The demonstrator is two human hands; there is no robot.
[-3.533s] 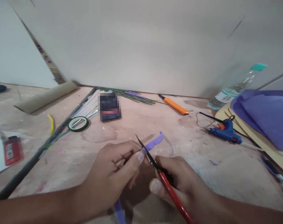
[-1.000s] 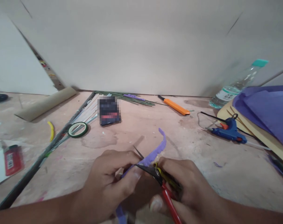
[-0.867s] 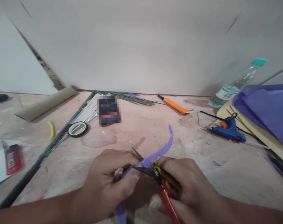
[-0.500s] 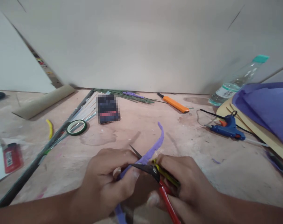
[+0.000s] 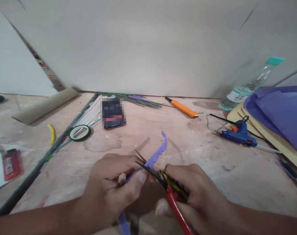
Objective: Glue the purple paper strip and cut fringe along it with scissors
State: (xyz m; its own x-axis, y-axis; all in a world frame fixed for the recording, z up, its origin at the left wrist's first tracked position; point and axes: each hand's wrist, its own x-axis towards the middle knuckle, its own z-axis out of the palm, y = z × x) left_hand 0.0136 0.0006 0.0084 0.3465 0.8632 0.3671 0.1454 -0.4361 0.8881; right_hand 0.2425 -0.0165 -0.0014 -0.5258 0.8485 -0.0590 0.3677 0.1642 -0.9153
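A narrow purple paper strip with small cuts along one edge is pinched between the thumb and fingers of my left hand. Its far end curls up over the table, and its other end hangs below my palm. My right hand is closed around scissors with red and yellow handles and dark pointed blades. The blades are slightly parted and lie across the strip, close to my left thumb. Part of the handles is hidden by my right fingers.
A blue glue gun, purple paper and a water bottle stand to the right. An orange cutter lies at the back. Green tape, a phone, a cardboard tube and a red bottle are leftward.
The scissor blades have closed partway and their tips point further up and left. The strip's free end has shifted slightly left. Both hands still hold the same things.
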